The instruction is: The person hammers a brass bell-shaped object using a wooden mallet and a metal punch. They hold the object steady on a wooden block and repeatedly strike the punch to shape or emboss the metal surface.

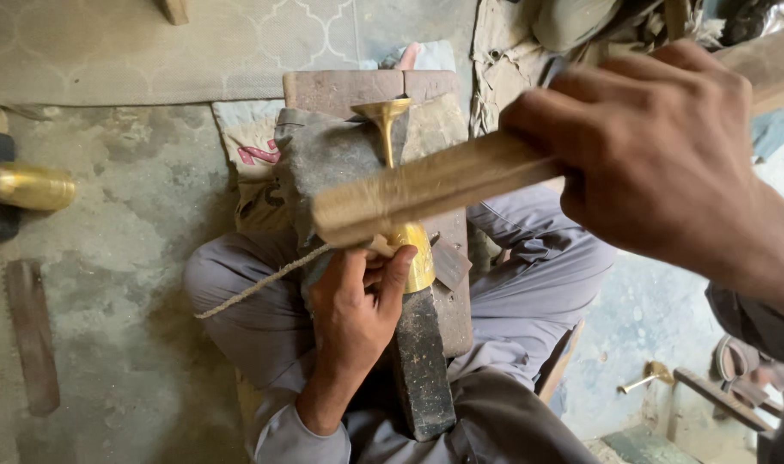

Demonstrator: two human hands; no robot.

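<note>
Left hand fingers clamped on shiny brass goblet-shaped piece, long axis running away from body along dark iron stake; right hand gripping flat wooden mallet, raised crosswise just above brass, nearer camera.

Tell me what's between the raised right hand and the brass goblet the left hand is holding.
In the head view, the wooden stick held by the right hand crosses in front of the brass goblet, steadied by the left hand.
</note>
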